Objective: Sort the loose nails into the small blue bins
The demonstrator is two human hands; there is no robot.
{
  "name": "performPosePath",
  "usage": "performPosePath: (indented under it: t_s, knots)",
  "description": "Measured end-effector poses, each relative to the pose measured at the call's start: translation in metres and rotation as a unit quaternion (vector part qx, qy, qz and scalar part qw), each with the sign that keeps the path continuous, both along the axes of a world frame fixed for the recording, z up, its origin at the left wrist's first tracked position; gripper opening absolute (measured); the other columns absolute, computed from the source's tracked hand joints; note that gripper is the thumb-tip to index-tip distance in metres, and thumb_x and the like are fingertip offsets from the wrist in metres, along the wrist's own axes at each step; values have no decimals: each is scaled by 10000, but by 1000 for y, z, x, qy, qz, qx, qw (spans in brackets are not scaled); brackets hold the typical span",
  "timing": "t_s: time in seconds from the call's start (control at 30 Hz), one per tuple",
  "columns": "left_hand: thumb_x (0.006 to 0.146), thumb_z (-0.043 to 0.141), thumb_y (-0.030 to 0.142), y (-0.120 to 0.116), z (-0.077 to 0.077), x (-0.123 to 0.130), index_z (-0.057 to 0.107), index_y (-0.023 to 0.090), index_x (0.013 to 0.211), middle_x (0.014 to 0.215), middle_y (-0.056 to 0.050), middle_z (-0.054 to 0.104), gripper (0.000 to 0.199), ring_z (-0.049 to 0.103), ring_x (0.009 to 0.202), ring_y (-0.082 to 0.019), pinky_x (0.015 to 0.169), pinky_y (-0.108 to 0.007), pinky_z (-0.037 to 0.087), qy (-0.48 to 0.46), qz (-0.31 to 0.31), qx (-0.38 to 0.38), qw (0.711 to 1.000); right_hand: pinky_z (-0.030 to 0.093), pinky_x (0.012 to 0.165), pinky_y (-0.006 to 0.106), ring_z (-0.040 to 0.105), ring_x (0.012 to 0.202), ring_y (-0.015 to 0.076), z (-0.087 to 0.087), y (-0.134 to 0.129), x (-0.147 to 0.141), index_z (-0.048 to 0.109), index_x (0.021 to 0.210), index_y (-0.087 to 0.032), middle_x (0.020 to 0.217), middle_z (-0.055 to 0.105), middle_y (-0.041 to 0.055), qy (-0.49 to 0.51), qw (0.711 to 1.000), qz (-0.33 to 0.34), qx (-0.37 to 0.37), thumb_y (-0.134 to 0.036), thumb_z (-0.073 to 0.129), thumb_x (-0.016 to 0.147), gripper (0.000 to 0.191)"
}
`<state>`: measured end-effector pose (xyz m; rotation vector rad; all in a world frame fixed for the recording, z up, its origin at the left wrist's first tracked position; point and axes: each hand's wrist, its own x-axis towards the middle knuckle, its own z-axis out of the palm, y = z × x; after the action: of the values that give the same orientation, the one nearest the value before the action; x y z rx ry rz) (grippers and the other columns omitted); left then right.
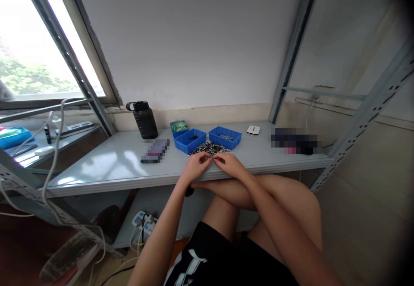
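A pile of small thin metal pieces (214, 148), silvery and dark, lies near the front edge of the shelf. They look like screws or rivets, but are too small to tell which. My left hand (194, 165) and my right hand (230, 164) meet just in front of the pile, fingertips pinched and almost touching. Whatever the fingers hold is too small to make out. Behind the pile stand two blue bins: the left bin (185, 149) has a few dark pieces inside, and the right bin (235, 141) has some silvery ones.
A smaller blue box (175, 132) with a green packet sits behind the left bin. A dark bottle (145, 121), a blurred-out flat object (155, 151) and a white square device (253, 130) lie around. Metal posts (296, 44) frame the shelf (106, 165); my crossed leg is under its edge.
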<state>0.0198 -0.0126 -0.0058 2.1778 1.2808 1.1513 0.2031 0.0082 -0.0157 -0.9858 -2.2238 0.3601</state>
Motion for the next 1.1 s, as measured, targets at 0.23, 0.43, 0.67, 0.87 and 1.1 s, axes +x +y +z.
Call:
performPosePath:
  t_s: [0.23, 0.43, 0.67, 0.87, 1.1]
  knots:
    - [807, 547, 262, -1, 2, 0, 669, 178, 847, 765, -15, 683, 153, 588, 677, -153, 640, -252, 441, 2, -1, -2, 1000, 427, 713, 257, 618, 791, 163, -1, 1, 0, 666, 956, -209, 910, 697, 37, -9, 1000, 10, 11, -202, 472, 881, 208]
    - [770, 532, 209, -1, 3, 1, 631, 165, 784, 753, -13, 657, 109, 585, 705, -155, 656, -254, 442, -13, -5, -7, 1000, 430, 748, 266, 615, 829, 169, -3, 3, -1, 674, 948, -215, 927, 693, 40, -23, 999, 17, 29, -212, 480, 884, 204]
    - [719, 510, 167, -1, 1, 0, 538, 178, 750, 785, -3, 655, 42, 562, 701, -142, 653, -245, 427, -33, 7, -19, 999, 431, 738, 264, 615, 800, 166, -4, 3, -1, 673, 924, -211, 886, 691, 40, -15, 1000, 7, 24, -203, 484, 877, 195]
    - [744, 530, 203, -1, -1, -1, 521, 182, 738, 645, 37, 553, 24, 485, 604, -116, 580, -224, 389, -29, 7, -5, 1000, 419, 703, 255, 610, 778, 163, 1, -2, -2, 658, 922, -218, 885, 690, 29, -4, 1000, 4, 13, -271, 470, 900, 197]
    - [798, 538, 295, 1, -2, 0, 596, 176, 802, 683, 8, 613, 133, 545, 627, -138, 591, -238, 411, -23, 8, -24, 999, 419, 691, 263, 622, 784, 175, 2, -4, -1, 612, 1052, -234, 910, 691, 28, 29, 999, -15, -14, -385, 439, 920, 265]
